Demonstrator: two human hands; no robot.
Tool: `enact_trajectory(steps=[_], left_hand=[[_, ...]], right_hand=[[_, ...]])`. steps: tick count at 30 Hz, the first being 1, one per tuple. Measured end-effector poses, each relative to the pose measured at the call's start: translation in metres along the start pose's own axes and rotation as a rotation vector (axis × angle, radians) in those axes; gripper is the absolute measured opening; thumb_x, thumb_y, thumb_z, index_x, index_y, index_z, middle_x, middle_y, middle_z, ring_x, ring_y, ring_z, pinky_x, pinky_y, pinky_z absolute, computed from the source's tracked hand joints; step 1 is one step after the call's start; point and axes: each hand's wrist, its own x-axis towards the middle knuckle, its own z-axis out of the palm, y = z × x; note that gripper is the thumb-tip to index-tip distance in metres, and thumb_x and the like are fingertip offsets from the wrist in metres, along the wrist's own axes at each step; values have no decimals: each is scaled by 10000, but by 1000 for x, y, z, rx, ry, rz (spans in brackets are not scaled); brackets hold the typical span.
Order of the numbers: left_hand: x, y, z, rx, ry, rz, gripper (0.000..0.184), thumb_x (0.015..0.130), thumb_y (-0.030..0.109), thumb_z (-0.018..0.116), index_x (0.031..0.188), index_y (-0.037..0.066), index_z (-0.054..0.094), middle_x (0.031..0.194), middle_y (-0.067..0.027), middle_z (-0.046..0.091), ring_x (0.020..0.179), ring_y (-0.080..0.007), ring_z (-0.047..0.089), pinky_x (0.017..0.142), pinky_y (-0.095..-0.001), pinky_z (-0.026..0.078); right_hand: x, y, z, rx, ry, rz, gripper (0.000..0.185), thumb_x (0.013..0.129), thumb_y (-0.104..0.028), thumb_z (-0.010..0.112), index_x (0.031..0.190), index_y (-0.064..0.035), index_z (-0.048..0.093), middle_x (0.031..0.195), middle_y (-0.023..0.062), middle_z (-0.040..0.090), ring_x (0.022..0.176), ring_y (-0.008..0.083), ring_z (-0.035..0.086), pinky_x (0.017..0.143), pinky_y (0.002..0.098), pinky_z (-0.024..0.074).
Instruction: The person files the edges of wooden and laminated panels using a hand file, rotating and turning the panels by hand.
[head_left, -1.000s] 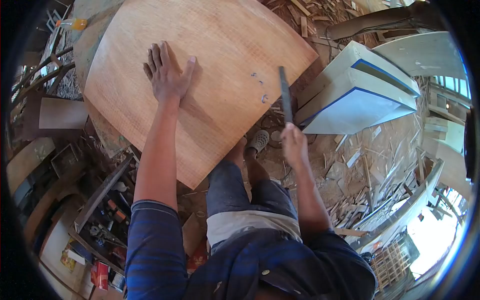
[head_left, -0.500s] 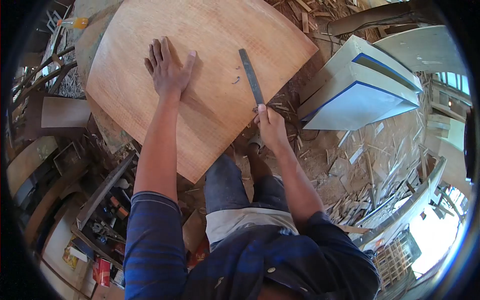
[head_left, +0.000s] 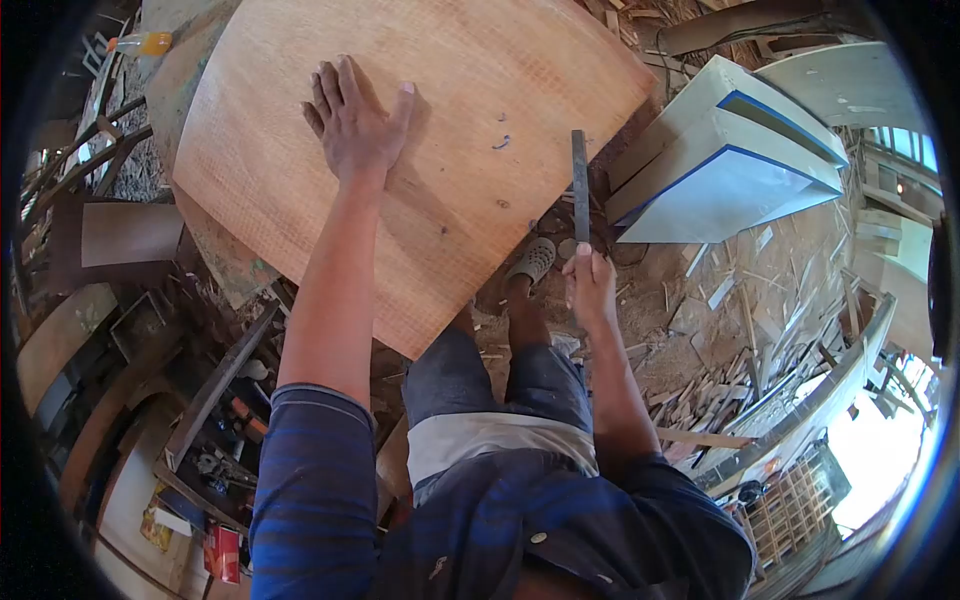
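A large wooden panel (head_left: 450,150) lies in front of me, its near corner pointing at my legs. My left hand (head_left: 362,125) rests on its upper left part, palm down with the fingers spread. My right hand (head_left: 590,280) is closed around the lower end of a long flat dark metal tool (head_left: 580,185), like a file. The tool points away from me and its far end is by the panel's right edge. Small blue curled shavings (head_left: 502,142) lie on the panel to the left of the tool.
White box-like pieces with blue edges (head_left: 735,185) stand on the right. Wood scraps (head_left: 720,400) litter the floor. An orange bottle (head_left: 143,44) is at the upper left, and a shelf with tools and odds and ends (head_left: 215,445) is at the lower left.
Since half a second ago, my right hand and the tool have moved right and toward me, off the panel's middle. My left hand appears slightly farther right and up, still flat on the panel.
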Motion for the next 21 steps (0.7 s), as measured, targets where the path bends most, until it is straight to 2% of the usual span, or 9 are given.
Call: enact_trajectory(steps=[4, 7, 10, 13, 14, 17, 20, 21], left_hand=[[-6, 3, -2, 26, -47, -13, 1109, 968, 791, 596, 1756, 81, 273, 1828, -206, 234, 1710, -362, 162, 1392, -562, 87], [-6, 2, -3, 30, -56, -13, 1117, 970, 788, 593, 1757, 68, 262, 1832, -206, 221, 1713, -359, 150, 1394, -559, 84], [-1, -2, 2, 34, -34, -1, 1121, 974, 789, 582, 1757, 57, 252, 1833, -209, 215, 1715, -361, 142, 1393, -560, 85], [-10, -2, 3, 37, -59, -4, 1124, 978, 795, 567, 1758, 53, 245, 1834, -209, 210, 1716, -360, 135, 1393, -558, 86], [-4, 0, 1, 33, -47, -12, 1125, 979, 798, 563, 1759, 53, 243, 1835, -208, 208, 1717, -358, 132, 1393, -558, 86], [-4, 0, -1, 40, -61, -13, 1123, 982, 793, 563, 1757, 45, 244, 1834, -209, 211, 1717, -357, 131, 1392, -560, 90], [-5, 1, -2, 25, -44, -5, 1136, 974, 791, 581, 1754, 35, 247, 1830, -216, 218, 1716, -358, 138, 1389, -562, 97], [-4, -2, -3, 29, -39, -9, 1139, 971, 793, 583, 1753, 36, 249, 1830, -215, 218, 1716, -356, 141, 1389, -563, 99]], right_hand=[[6, -38, 58, -118, 34, -233, 521, 1185, -420, 515, 997, 30, 699, 781, 90, 663, 779, 190, 671, 753, 382, 535], [1, -7, 42, -78, -7, -84, 543, 1191, -424, 497, 966, 28, 699, 756, 118, 648, 756, 234, 673, 742, 390, 527], [-24, 9, 17, -16, 50, 77, 565, 1188, -441, 500, 918, 21, 682, 726, 122, 615, 728, 235, 635, 728, 400, 514], [-18, -3, 74, 10, 33, -94, 561, 1193, -431, 504, 883, 9, 659, 708, 88, 602, 694, 186, 596, 686, 390, 492], [-17, -22, 76, -84, 63, -151, 566, 1192, -444, 500, 878, 1, 652, 707, 77, 592, 686, 170, 569, 677, 381, 482], [-23, -7, 60, -32, 8, -64, 568, 1195, -445, 489, 890, 5, 655, 711, 98, 589, 692, 198, 600, 691, 402, 498], [-38, 31, 37, 68, 42, 123, 562, 1188, -453, 503, 905, 6, 662, 713, 104, 584, 699, 204, 589, 698, 410, 501], [-37, 25, 54, 36, 50, 17, 557, 1190, -447, 501, 907, 4, 664, 710, 94, 588, 697, 193, 589, 690, 402, 497]])
